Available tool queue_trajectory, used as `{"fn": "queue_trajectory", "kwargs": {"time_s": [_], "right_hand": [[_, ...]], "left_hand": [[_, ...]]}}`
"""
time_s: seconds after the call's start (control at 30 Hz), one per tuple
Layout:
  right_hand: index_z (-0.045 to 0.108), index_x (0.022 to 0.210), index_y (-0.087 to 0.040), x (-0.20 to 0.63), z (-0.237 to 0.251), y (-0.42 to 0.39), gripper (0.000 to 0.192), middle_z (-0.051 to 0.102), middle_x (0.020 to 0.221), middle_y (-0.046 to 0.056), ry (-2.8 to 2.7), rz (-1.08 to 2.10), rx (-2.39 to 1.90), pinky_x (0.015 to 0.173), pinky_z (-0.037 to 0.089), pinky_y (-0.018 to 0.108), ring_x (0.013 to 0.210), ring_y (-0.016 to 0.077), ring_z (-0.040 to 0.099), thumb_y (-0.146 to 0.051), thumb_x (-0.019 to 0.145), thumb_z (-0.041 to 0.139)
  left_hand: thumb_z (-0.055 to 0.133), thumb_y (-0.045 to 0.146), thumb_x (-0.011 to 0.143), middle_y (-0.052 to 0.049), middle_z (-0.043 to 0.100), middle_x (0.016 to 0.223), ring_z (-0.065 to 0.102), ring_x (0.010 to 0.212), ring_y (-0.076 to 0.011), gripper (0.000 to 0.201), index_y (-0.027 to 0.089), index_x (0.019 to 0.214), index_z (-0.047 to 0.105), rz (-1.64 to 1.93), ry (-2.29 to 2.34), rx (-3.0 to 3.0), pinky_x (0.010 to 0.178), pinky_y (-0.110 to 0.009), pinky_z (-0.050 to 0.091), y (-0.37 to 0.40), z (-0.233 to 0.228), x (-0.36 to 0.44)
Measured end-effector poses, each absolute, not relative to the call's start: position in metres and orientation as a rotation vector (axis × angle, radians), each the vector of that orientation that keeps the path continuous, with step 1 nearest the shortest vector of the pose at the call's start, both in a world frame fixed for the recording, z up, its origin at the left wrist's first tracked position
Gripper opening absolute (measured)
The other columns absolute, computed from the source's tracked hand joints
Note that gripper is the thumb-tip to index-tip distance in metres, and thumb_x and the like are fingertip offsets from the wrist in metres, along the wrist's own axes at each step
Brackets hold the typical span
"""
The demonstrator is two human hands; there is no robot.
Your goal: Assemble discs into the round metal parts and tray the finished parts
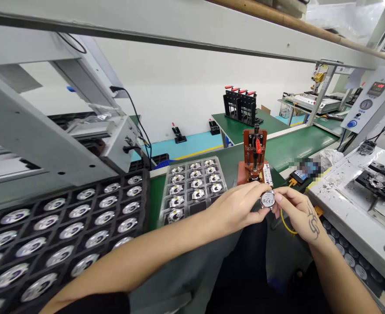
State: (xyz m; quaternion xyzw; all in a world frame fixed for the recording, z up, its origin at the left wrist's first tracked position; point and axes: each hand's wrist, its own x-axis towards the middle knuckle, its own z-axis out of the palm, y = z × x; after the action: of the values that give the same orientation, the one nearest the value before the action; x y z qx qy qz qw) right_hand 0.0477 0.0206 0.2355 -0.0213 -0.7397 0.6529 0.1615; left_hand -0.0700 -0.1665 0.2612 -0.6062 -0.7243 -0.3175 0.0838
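A round silver watch case (267,199), its printed back with a CE mark toward me, is held up between both hands. My left hand (245,201) grips its left side, thumb below and fingers above. On the right edge, my right hand (292,208) pinches it between thumb and fingers. Just behind the hands stands a reddish-brown clamp fixture (249,150) with a red-handled lever (258,146). To the left of my left hand lies a clear plastic tray (163,198) with several round silver watch parts in its pockets.
A large black tray (148,192) with several silver discs fills the left side. At right stands a white machine (339,185) with a control box (359,102); a dark handheld device (305,171) lies nearby. A black clamp rack (240,107) stands behind. A beam (192,26) crosses overhead.
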Motion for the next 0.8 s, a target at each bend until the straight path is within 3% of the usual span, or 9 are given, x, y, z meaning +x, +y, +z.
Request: {"fn": "queue_trajectory", "kwargs": {"time_s": [0.07, 0.17, 0.27, 0.33, 0.43, 0.53, 0.63, 0.73, 0.8], "right_hand": [[0.076, 0.099, -0.022, 0.05, 0.233, 0.021, 0.036, 0.072, 0.075, 0.001, -2.086, 1.879, -0.103, 0.062, 0.06, 0.032, 0.063, 0.0178, 0.067, -0.059, 0.095, 0.075], [0.076, 0.098, -0.023, 0.055, 0.224, 0.017, 0.033, 0.073, 0.076, 0.002, -2.087, 1.886, -0.091, 0.062, 0.06, 0.032, 0.063, 0.0181, 0.068, -0.056, 0.094, 0.077], [0.078, 0.098, -0.026, 0.065, 0.205, 0.012, 0.028, 0.076, 0.08, 0.004, -2.189, 1.839, -0.048, 0.063, 0.062, 0.033, 0.067, 0.0208, 0.071, -0.054, 0.095, 0.076], [0.081, 0.101, -0.03, 0.071, 0.186, 0.012, 0.028, 0.08, 0.088, 0.007, -2.324, 1.781, -0.05, 0.069, 0.066, 0.037, 0.076, 0.0256, 0.076, -0.056, 0.093, 0.076], [0.083, 0.113, -0.035, 0.075, 0.151, 0.019, 0.038, 0.085, 0.112, 0.01, -2.612, 1.745, -0.07, 0.086, 0.07, 0.041, 0.103, 0.0345, 0.082, -0.063, 0.088, 0.077], [0.083, 0.117, -0.039, 0.076, 0.11, 0.031, 0.046, 0.084, 0.124, 0.008, -2.82, 1.764, -0.162, 0.087, 0.071, 0.038, 0.117, 0.0371, 0.08, -0.068, 0.081, 0.079], [0.084, 0.112, -0.038, 0.078, 0.063, 0.043, 0.051, 0.086, 0.115, 0.009, -2.85, 1.906, -0.265, 0.091, 0.07, 0.041, 0.111, 0.0391, 0.081, -0.069, 0.071, 0.082], [0.084, 0.095, -0.035, 0.082, 0.012, 0.051, 0.052, 0.087, 0.102, 0.01, -2.855, 2.074, -0.436, 0.089, 0.071, 0.048, 0.102, 0.0438, 0.083, -0.066, 0.054, 0.082], [0.08, 0.079, -0.035, 0.09, -0.02, 0.049, 0.046, 0.086, 0.09, 0.01, -2.876, 2.075, -0.542, 0.08, 0.071, 0.052, 0.094, 0.0476, 0.083, -0.066, 0.046, 0.077]], "left_hand": [[0.07, 0.024, 0.095, -0.008, 0.075, 0.113, 0.076, 0.094, -0.023, 0.038, 0.023, 0.132, 0.06, -1.159, -2.267, -1.83, 0.087, -0.038, 0.065, -0.167, 0.263, -0.067], [0.077, 0.027, 0.092, -0.006, 0.073, 0.109, 0.077, 0.089, -0.0199, 0.05, 0.024, 0.137, 0.056, -1.862, -2.431, -1.7, 0.081, -0.035, 0.065, -0.173, 0.257, -0.057], [0.082, 0.039, 0.092, -0.006, 0.074, 0.099, 0.077, 0.082, -0.0188, 0.039, 0.019, 0.119, 0.062, -2.559, -2.403, -1.416, 0.081, -0.036, 0.065, -0.189, 0.241, -0.041], [0.083, 0.044, 0.091, -0.006, 0.074, 0.091, 0.077, 0.08, -0.0189, 0.035, 0.017, 0.106, 0.065, -2.674, -2.394, -1.33, 0.081, -0.036, 0.064, -0.205, 0.229, -0.033], [0.08, 0.039, 0.094, -0.007, 0.076, 0.093, 0.075, 0.087, -0.02, 0.025, 0.017, 0.102, 0.07, -2.207, -2.481, -1.199, 0.086, -0.035, 0.061, -0.247, 0.214, -0.035], [0.071, 0.034, 0.101, -0.01, 0.077, 0.107, 0.073, 0.099, -0.0214, 0.017, 0.018, 0.105, 0.075, -1.444, -2.566, -0.812, 0.095, -0.034, 0.058, -0.323, 0.204, -0.041], [0.062, 0.034, 0.105, -0.008, 0.076, 0.114, 0.07, 0.11, -0.0221, 0.018, 0.022, 0.111, 0.074, -0.756, -2.704, -0.21, 0.105, -0.034, 0.054, -0.424, 0.196, -0.034], [0.052, 0.027, 0.104, -0.015, 0.073, 0.117, 0.067, 0.118, -0.0301, 0.022, 0.018, 0.107, 0.072, -0.561, -2.69, 0.141, 0.111, -0.044, 0.051, -0.524, 0.186, -0.014], [0.052, 0.024, 0.099, -0.017, 0.073, 0.109, 0.068, 0.111, -0.0334, 0.021, 0.018, 0.098, 0.072, -0.487, -2.693, 0.322, 0.108, -0.048, 0.052, -0.577, 0.177, 0.002]]}}
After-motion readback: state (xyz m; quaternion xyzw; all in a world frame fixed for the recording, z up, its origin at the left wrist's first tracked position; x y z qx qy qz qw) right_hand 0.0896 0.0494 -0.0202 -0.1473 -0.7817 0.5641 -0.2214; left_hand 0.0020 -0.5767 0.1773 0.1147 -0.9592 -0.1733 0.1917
